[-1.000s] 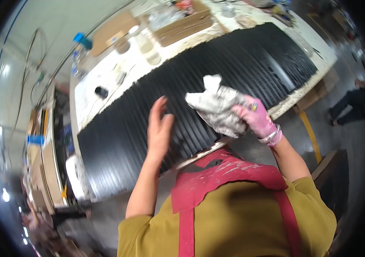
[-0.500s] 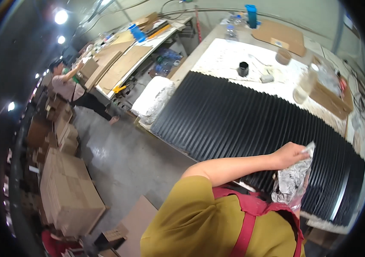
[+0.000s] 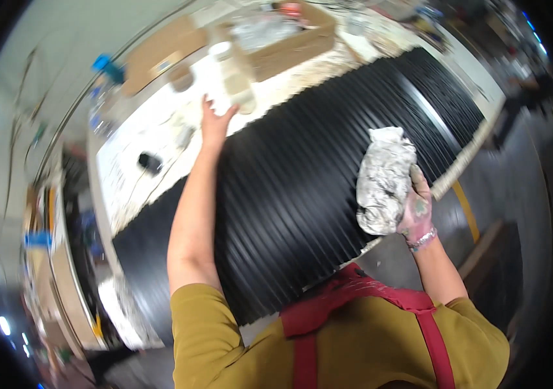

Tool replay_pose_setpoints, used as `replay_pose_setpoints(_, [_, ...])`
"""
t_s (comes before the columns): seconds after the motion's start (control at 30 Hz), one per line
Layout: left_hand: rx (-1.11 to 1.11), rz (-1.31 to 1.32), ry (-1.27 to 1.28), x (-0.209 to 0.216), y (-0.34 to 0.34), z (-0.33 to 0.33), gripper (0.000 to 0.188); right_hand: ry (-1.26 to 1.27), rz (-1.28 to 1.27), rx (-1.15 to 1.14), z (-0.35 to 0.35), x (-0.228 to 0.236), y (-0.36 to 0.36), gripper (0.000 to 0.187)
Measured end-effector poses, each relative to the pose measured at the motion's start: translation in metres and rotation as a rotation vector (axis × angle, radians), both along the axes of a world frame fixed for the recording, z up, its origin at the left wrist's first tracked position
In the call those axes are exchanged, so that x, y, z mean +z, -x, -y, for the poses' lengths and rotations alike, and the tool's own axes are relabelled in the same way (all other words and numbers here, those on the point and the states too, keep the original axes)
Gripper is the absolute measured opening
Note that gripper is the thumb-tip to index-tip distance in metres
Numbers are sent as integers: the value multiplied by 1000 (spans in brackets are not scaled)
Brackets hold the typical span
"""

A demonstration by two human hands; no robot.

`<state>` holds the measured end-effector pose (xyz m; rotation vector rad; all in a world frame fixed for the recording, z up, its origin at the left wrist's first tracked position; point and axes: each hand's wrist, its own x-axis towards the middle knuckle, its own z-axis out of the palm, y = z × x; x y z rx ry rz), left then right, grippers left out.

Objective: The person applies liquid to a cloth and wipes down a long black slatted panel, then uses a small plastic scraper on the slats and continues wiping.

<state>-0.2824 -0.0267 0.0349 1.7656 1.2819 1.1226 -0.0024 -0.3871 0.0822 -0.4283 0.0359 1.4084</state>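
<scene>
My left hand (image 3: 216,124) reaches over the far edge of the black strips, bare, fingers spread and nothing in them. Just beyond it stands a translucent bottle (image 3: 232,74) with a white cap; a gap between them is hard to judge. My right hand (image 3: 417,211), in a stained pinkish glove, holds a bunched white cloth (image 3: 385,181) with dark smears. The cloth is above a wide row of ribbed black strips (image 3: 289,175) laid side by side across the table. The right fingers are partly hidden behind the cloth.
On the white table covering (image 3: 117,162) are a black cup (image 3: 150,163), a small grey cylinder (image 3: 184,136) and a brownish tub (image 3: 180,78). Behind stand a cardboard box (image 3: 289,52) with plastic bags, a cardboard sheet (image 3: 160,48) and a blue bottle (image 3: 109,68). A white wrapped bundle (image 3: 121,311) sits at left.
The view has swung right. My left hand has let go of the cloth and stretched out toward the capped bottle. The cloth is now in my right hand alone.
</scene>
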Motion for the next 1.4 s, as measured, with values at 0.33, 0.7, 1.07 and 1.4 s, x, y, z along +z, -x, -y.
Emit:
replay_pose_setpoints(0.33, [-1,78,-133,-30,-65,-53,98,110,-24,-245,79,-3,9,45])
replay_pose_setpoints(0.7, [-446,-389,-618,107,-4,130,74,-16,296,-234,35,33,33,37])
replay_pose_setpoints(1.07, [-468,-898,-778,133,22,240,77,-162,407,-9,0,4,107,50])
replay_pose_setpoints(1.4, [-299,-1098,-1044,186,-8,234,60,-257,-5,162,-30,23,43,42])
